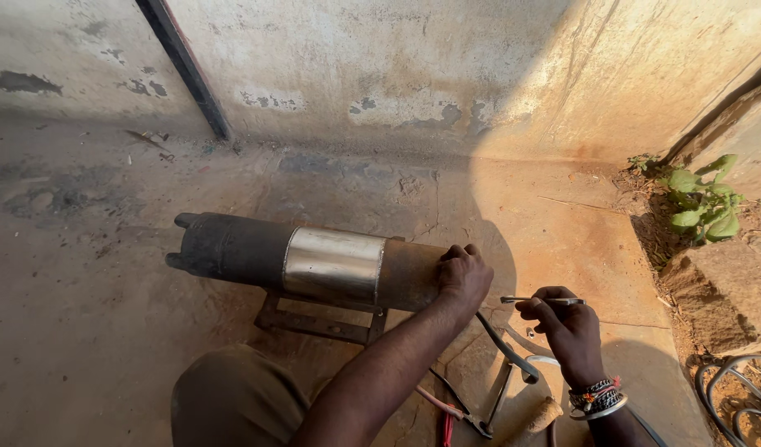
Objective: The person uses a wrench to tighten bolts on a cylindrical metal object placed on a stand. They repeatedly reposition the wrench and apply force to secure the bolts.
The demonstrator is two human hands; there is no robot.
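– On the concrete floor by the wall, we have the long cylinder (331, 263) lying on its side across a low metal stand (318, 321): dark at the far end, a shiny band in the middle, rusty at the near end.

– And our left hand (463, 275)?

– It sits on the rusty near end, fingers curled close together over the rim, steadying the body. Our right hand (567, 327), with bracelets (597, 397) at the wrist, is just beside it, clear of the cylinder, pinching a thin metal tool (542, 300) between thumb and fingertips, tip pointing right.

– So which step do we judge this to be?

– Bracing the cylinder with one hand while the other has a small tool ready; nothing is engaged on the end face. We cannot make out what kind of tip the tool has.

– What would a next move call for?

– As we judge it, turning the tool round to face the near end, and a firm left-hand hold so the round body does not roll on the stand.

– Anything else within reach?

– Pliers (459, 410) with red grips and a dark curved tool (509, 352) lie on the floor between our arms; a green plant (703, 199) grows at the right.
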